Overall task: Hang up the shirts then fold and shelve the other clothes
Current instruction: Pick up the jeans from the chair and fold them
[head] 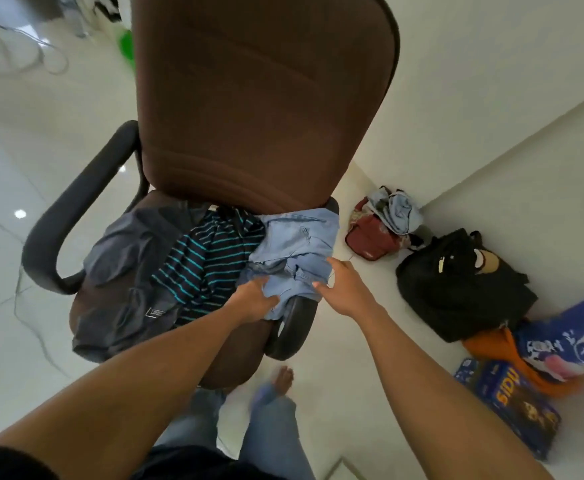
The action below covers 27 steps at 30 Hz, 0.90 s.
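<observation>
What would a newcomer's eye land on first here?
The tall brown office chair fills the middle, its seat heaped with a grey garment, a teal-striped shirt and a light blue garment. The left hand grips the light blue garment, the open right hand at its edge. A black backpack sits by the wall at right.

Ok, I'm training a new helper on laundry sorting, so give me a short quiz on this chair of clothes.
1. True or false: on the chair, the striped shirt lies between the grey garment and the light blue garment.
2. The left hand grips which? A grey garment, B striped shirt, C light blue garment.
3. Fill in: the black thing right of the chair is a ___.
Key: 1 true; 2 C; 3 backpack.
</observation>
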Tool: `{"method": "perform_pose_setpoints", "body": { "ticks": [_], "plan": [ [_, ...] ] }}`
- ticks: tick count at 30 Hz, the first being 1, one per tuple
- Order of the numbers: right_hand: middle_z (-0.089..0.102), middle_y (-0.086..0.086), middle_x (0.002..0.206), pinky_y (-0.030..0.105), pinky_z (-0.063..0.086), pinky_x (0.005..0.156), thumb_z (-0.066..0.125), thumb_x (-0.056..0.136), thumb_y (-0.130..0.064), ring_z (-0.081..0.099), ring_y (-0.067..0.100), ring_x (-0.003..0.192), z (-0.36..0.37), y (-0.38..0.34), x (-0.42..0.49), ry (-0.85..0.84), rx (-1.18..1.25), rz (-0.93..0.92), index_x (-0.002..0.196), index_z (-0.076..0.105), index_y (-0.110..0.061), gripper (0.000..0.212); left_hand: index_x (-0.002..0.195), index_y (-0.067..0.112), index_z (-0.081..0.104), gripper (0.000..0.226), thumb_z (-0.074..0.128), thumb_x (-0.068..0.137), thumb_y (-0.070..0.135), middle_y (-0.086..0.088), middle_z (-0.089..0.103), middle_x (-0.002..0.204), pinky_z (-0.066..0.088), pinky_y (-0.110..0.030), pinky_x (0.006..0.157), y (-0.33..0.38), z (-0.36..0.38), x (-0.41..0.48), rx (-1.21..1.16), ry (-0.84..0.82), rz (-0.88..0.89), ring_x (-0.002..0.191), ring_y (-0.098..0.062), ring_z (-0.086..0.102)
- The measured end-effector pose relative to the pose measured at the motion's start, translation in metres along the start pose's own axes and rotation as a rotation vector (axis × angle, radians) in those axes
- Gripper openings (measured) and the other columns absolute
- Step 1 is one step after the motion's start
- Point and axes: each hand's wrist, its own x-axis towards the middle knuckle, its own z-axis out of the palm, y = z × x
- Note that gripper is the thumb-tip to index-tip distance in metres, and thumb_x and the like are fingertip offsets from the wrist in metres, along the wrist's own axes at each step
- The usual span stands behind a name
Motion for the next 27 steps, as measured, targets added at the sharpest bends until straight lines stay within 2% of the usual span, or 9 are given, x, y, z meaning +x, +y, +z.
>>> {"method": "perform_pose_setpoints", "body": {
  "ticks": [5,8,11,15,17,21,23,25,27],
  "plan": [
    [0.038,0.014,0.151,0.047,0.040,0.111,0.062,0.095,-0.042,0.043,0.032,0.137,-0.014,0.018,0.074,-0.127,-0.118,-0.139,0.154,0.032,-0.019,0.070,0.154,0.015,0.030,0.065,0.054,0.099,0.040,-0.014,0.042,0.152,0.038,-0.040,0.112,0.010,0.037,0.032,-0.248,0.096,-0.161,0.137,-0.033,0.044],
    [0.030,0.015,0.156,0.047,0.038,0.112,0.059,0.097,-0.040,0.037,0.033,0.141,-0.021,0.023,0.117,-0.186,-0.213,-0.236,0.155,0.029,-0.018,0.069,0.156,0.018,0.024,0.066,0.049,0.101,0.043,-0.012,0.036,0.157,0.031,-0.040,0.115,0.022,0.057,0.046,-0.424,0.159,-0.236,0.142,-0.032,0.037],
    [0.023,0.012,0.159,0.053,0.036,0.113,0.058,0.098,-0.040,0.027,0.033,0.146,-0.029,0.027,0.152,-0.217,-0.342,-0.344,0.155,0.029,-0.022,0.066,0.159,0.020,0.016,0.070,0.044,0.102,0.049,-0.013,0.027,0.161,0.025,-0.038,0.115,0.035,0.073,0.061,-0.539,0.165,-0.293,0.146,-0.032,0.030],
    [0.010,0.006,0.163,0.064,0.019,0.116,0.058,0.096,-0.046,0.007,0.033,0.151,-0.038,0.025,0.186,-0.260,-0.559,-0.447,0.155,0.026,-0.033,0.068,0.159,0.021,0.012,0.074,0.041,0.100,0.054,-0.011,0.019,0.164,0.022,-0.038,0.117,0.047,0.080,0.075,-0.641,0.200,-0.379,0.149,-0.032,0.023],
    [0.008,0.003,0.163,0.064,0.014,0.117,0.058,0.094,-0.052,0.003,0.034,0.151,-0.044,0.022,0.199,-0.277,-0.622,-0.483,0.155,0.025,-0.037,0.071,0.159,0.022,0.013,0.074,0.044,0.100,0.053,-0.010,0.018,0.165,0.023,-0.037,0.117,0.048,0.081,0.083,-0.718,0.223,-0.423,0.149,-0.031,0.023],
    [0.014,0.003,0.162,0.059,0.020,0.116,0.059,0.089,-0.062,0.017,0.036,0.145,-0.046,0.016,0.218,-0.307,-0.706,-0.550,0.155,0.024,-0.039,0.079,0.159,0.022,0.017,0.079,0.055,0.096,0.051,-0.009,0.027,0.161,0.031,-0.037,0.113,0.051,0.078,0.093,-0.849,0.251,-0.518,0.143,-0.031,0.034],
    [0.020,0.003,0.158,0.056,0.025,0.113,0.061,0.085,-0.065,0.024,0.036,0.139,-0.043,0.014,0.221,-0.271,-0.736,-0.580,0.155,0.026,-0.038,0.082,0.156,0.018,0.028,0.078,0.063,0.093,0.049,-0.009,0.041,0.152,0.040,-0.036,0.103,0.050,0.076,0.096,-0.932,0.264,-0.571,0.129,-0.030,0.047],
    [0.028,0.005,0.148,0.053,0.031,0.108,0.068,0.082,-0.062,0.035,0.036,0.131,-0.040,0.012,0.223,-0.256,-0.709,-0.606,0.153,0.030,-0.037,0.084,0.149,0.013,0.041,0.077,0.074,0.086,0.043,-0.007,0.053,0.137,0.046,-0.034,0.093,0.049,0.077,0.097,-1.028,0.330,-0.596,0.115,-0.025,0.055],
    [0.032,0.007,0.136,0.050,0.041,0.103,0.074,0.079,-0.056,0.047,0.035,0.119,-0.037,0.007,0.224,-0.290,-0.606,-0.611,0.151,0.035,-0.034,0.084,0.147,0.013,0.044,0.083,0.084,0.077,0.035,-0.007,0.055,0.139,0.050,-0.035,0.095,0.047,0.079,0.099,-1.058,0.447,-0.589,0.118,-0.025,0.057]
  ]
}}
